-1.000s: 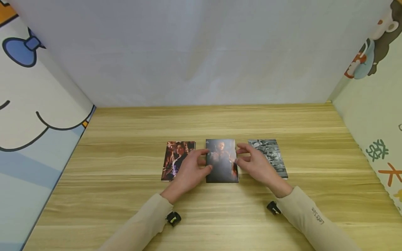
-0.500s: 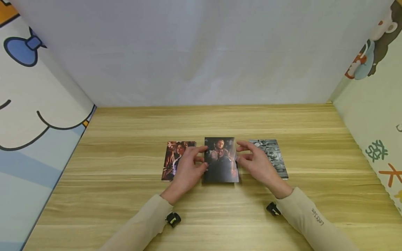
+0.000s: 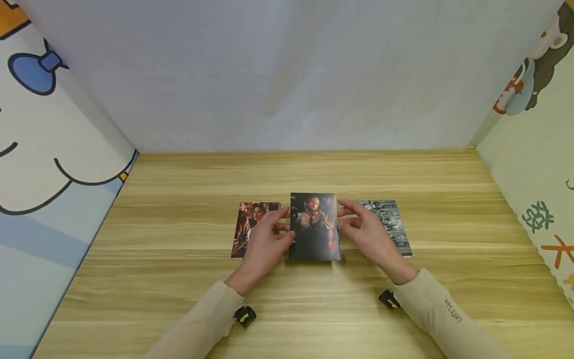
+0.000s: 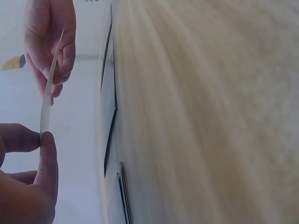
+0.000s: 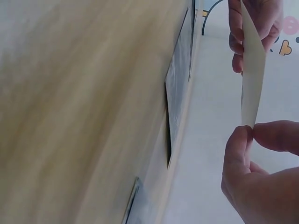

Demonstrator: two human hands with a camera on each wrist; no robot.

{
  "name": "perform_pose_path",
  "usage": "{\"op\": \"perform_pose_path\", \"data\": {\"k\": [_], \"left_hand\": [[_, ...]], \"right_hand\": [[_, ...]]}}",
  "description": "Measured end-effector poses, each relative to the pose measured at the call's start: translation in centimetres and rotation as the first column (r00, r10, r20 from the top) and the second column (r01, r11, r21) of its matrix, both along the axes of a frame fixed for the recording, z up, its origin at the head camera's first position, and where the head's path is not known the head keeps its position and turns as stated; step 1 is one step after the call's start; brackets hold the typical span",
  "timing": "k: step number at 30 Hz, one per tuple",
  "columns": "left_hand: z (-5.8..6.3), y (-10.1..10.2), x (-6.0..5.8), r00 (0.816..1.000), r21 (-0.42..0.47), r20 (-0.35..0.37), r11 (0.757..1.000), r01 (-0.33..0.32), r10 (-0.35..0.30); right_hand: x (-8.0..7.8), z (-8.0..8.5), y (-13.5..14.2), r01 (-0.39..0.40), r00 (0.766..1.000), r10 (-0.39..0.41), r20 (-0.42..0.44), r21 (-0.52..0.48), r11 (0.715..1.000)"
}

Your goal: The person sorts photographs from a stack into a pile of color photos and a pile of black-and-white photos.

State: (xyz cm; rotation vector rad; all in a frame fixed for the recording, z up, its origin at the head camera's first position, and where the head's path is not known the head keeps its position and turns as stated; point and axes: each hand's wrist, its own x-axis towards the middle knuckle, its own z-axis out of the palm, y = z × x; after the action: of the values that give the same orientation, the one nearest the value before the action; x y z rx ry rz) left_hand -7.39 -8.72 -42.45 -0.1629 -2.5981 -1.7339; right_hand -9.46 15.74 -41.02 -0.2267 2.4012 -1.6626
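Between both hands, a glossy photo card (image 3: pixel 314 224) showing two people against a dark background is raised off the table. My left hand (image 3: pixel 264 242) pinches its left edge between thumb and fingers. At the right edge, my right hand (image 3: pixel 369 234) pinches it likewise. The wrist views show the lifted card (image 4: pixel 46 112) edge-on and slightly bowed, its pale back (image 5: pixel 253 74) visible. Beneath it another card (image 5: pixel 177 84) lies on the table. A colour photo card (image 3: pixel 244 224) lies partly under my left forearm and hand, and a black-and-white photo card (image 3: pixel 390 222) sits beside my right hand.
The wood-grain table (image 3: pixel 309 309) meets a pale back wall (image 3: pixel 287 75). Side panels with cartoon prints (image 3: pixel 36 75) stand left and right. The colour card on the left looks like a small stack (image 4: pixel 122 196). Dark wrist devices (image 3: pixel 244 315) hang near both cuffs.
The middle photo card has risen from the table toward the camera, and the glare on it has faded so its picture shows clearly. Both hands keep close to it; the side cards have not moved.
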Motion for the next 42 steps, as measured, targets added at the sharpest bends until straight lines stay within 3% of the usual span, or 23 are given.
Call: {"op": "perform_pose_path", "data": {"k": [26,32,42], "left_hand": [[0.3,-1.9,0.4,0.996,-0.032,-0.062,0.997,-0.069,0.067],[0.4,-2.6,0.5,0.992,0.004,-0.099,0.997,-0.079,0.079],[0.6,-3.6,0.5,0.99,-0.005,-0.09,0.994,-0.106,0.105]], "right_hand": [[0.1,0.4,-2.0,-0.023,0.999,0.021,-0.027,-0.074,0.997],[0.0,0.5,-2.6,-0.03,0.999,0.028,-0.018,-0.109,0.994],[0.0,0.6,-3.8,-0.053,0.999,0.051,-0.019,-0.137,0.989]]}}
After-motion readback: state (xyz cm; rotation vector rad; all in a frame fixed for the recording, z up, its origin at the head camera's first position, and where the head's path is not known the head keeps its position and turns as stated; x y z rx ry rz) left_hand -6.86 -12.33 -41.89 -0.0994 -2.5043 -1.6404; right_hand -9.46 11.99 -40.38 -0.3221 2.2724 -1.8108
